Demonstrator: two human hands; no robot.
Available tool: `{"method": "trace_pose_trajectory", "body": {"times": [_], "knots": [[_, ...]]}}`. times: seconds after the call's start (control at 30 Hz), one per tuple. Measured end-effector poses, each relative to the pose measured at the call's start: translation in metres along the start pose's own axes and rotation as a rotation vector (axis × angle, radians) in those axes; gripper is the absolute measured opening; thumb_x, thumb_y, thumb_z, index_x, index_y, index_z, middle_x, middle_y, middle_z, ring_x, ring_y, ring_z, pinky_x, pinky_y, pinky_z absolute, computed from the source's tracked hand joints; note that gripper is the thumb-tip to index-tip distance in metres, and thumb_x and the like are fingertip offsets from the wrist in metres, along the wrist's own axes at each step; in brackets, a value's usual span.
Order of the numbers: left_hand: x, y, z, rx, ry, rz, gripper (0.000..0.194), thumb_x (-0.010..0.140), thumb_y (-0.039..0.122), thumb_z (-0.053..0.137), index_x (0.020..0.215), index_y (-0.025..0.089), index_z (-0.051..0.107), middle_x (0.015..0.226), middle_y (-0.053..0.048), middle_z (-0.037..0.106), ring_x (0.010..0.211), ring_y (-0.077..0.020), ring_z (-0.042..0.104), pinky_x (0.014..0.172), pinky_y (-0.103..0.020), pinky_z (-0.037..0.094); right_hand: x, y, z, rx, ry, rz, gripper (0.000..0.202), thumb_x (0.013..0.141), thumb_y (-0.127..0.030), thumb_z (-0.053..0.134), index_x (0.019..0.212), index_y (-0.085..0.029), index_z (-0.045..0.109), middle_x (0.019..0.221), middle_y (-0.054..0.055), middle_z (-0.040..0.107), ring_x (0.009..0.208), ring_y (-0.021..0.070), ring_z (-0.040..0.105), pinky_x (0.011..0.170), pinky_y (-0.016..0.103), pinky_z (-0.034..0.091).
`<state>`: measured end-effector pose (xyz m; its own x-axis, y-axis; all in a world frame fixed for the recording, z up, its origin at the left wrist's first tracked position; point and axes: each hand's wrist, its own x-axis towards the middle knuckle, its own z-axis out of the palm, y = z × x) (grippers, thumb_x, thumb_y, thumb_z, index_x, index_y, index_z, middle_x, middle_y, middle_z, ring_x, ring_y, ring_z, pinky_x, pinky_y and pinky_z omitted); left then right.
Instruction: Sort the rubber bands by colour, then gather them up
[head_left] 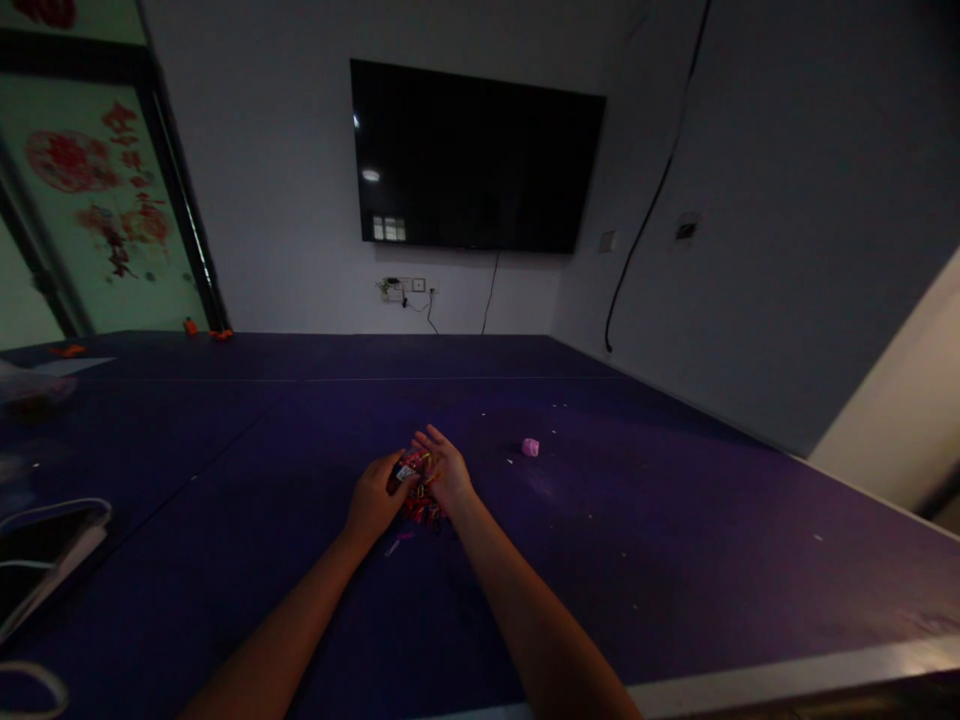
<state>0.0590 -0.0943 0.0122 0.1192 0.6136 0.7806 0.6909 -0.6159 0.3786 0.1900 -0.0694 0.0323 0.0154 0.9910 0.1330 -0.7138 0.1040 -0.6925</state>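
Observation:
Near the middle of the purple table [345,430], my left hand [373,498] is curled with its thumb across a small shiny, reddish plastic packet [414,460] with a pale patch on it. My right hand [450,475] is turned partly palm-inward against the packet's other side, its fingers stretched out. Below and between the hands lies a heap of small red, dark and gold-coloured pieces [424,510]; their kind is too small to make out. A purple strip [405,536] and a pale sliver [392,548] lie just in front of the heap.
To the right is a crumpled pink lump [531,447], with white scraps scattered around. At the left edge lie a dark flat device [45,545] with a white cable and a blurred clear plastic bag [30,390]. Orange pieces [220,335] lie far left. A television [476,160] hangs beyond.

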Motion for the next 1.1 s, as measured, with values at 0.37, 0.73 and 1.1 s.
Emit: {"method": "trace_pose_trajectory", "body": {"times": [0.37, 0.73, 1.1], "knots": [[0.006, 0.011, -0.011, -0.237, 0.024, -0.228, 0.037, 0.085, 0.043, 0.049, 0.110, 0.017, 0.054, 0.100, -0.010, 0.065, 0.087, -0.0236, 0.064, 0.077, -0.035, 0.049, -0.015, -0.014, 0.007, -0.770, -0.060, -0.595, 0.030, 0.084, -0.035, 0.044, 0.082, -0.020, 0.070, 0.088, 0.006, 0.070, 0.090, 0.0194, 0.061, 0.086, 0.034, 0.044], [0.004, 0.003, -0.007, -0.116, 0.037, -0.109, 0.035, 0.083, 0.041, 0.052, 0.111, 0.019, 0.053, 0.104, -0.010, 0.064, 0.095, -0.0252, 0.060, 0.083, -0.040, 0.047, -0.028, -0.020, 0.011, -1.098, -0.254, -0.793, 0.047, 0.092, -0.046, 0.030, 0.088, -0.020, 0.069, 0.106, 0.008, 0.063, 0.102, 0.0187, 0.054, 0.093, 0.037, 0.039], [0.000, -0.001, -0.009, 0.010, -0.026, 0.125, 0.033, 0.088, 0.033, 0.047, 0.118, 0.022, 0.049, 0.106, -0.010, 0.060, 0.098, -0.0254, 0.057, 0.084, -0.042, 0.047, -0.025, -0.023, 0.008, -1.037, -0.343, -0.565, 0.046, 0.088, -0.055, 0.034, 0.117, -0.030, 0.059, 0.128, 0.002, 0.054, 0.131, 0.0227, 0.029, 0.109, 0.046, 0.013]]}}
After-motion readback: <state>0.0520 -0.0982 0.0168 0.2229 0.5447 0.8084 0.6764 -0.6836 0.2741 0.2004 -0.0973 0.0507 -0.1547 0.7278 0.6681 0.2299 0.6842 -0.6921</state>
